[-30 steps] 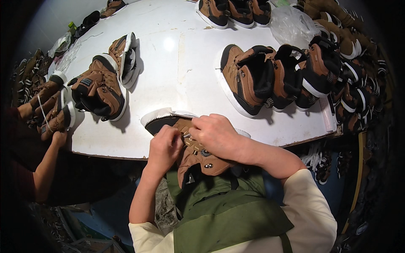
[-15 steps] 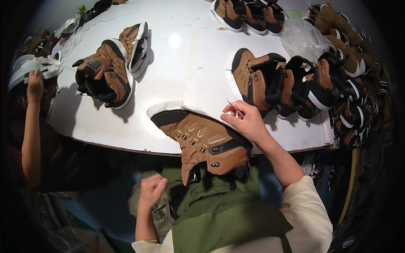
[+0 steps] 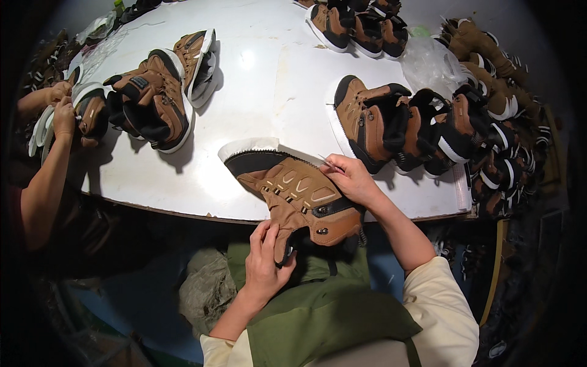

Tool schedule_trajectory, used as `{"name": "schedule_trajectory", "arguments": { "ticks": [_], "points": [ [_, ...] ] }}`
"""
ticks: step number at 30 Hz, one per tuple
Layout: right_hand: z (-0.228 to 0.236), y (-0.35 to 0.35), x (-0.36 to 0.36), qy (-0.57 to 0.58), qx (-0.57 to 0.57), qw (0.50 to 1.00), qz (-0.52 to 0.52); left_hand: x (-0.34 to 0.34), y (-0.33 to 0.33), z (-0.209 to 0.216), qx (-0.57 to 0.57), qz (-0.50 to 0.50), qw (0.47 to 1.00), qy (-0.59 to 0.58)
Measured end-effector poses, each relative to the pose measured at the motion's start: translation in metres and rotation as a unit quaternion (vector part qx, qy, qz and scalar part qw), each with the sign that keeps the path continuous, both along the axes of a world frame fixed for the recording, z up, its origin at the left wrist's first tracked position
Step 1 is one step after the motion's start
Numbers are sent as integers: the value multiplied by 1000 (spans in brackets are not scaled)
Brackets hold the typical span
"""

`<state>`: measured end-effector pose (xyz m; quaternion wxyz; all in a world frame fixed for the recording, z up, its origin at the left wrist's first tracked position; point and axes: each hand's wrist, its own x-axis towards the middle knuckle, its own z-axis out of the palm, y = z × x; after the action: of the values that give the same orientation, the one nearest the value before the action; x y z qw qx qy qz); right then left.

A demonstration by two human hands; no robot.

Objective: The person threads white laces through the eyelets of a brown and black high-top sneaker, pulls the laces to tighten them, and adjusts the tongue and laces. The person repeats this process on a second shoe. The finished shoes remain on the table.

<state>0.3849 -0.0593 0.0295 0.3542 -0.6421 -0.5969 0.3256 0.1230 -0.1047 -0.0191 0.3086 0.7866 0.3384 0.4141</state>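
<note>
A brown and black hiking boot (image 3: 306, 189) lies on its side across the table's near edge and my lap, toe pointing up and left. A white sole (image 3: 247, 145) shows along its far side. My left hand (image 3: 267, 260) grips the boot's collar, with the thumb hidden in part. In my right hand (image 3: 353, 178), beside the sole edge near the heel, is a thin pointed metal tool (image 3: 325, 160); its exact kind cannot be made out.
Finished-looking boots (image 3: 373, 119) stand in a row at the right on the white table (image 3: 244, 110), with more at the far side. Two boots (image 3: 160, 104) stand at left. Beyond them, a co-worker's hands (image 3: 62, 113) hold another boot. Clear plastic (image 3: 431, 61) lies at back right.
My left hand has come up from beside my lap and taken hold of the boot's collar. My right hand has shifted slightly down. The co-worker has brought a boot to the table's left edge.
</note>
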Motion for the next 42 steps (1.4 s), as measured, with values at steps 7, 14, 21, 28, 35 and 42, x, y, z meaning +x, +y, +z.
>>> {"name": "schedule_trajectory", "arguments": {
  "ticks": [7, 14, 21, 28, 35, 42],
  "points": [
    [-11, 3, 7, -6, 21, 1000, 0, 2, 6, -1, 23, -5, 1000, -20],
    [-18, 10, 15, 63, -52, 997, 4, 3, 11, 5, 42, -18, 999, -10],
    [-19, 9, 16, 91, -67, 994, -6, 2, 14, 5, 75, -34, 996, 25],
    [-9, 2, 18, 251, -22, 967, -25, 10, 13, 29, 118, -13, 993, 7],
    [-77, 17, 39, 588, -65, 806, -26, 14, 23, 54, 148, -45, 962, -225],
    [-104, -4, -1, 715, -70, 694, 44, 31, 71, 19, -428, -60, 818, -378]
  ]
}}
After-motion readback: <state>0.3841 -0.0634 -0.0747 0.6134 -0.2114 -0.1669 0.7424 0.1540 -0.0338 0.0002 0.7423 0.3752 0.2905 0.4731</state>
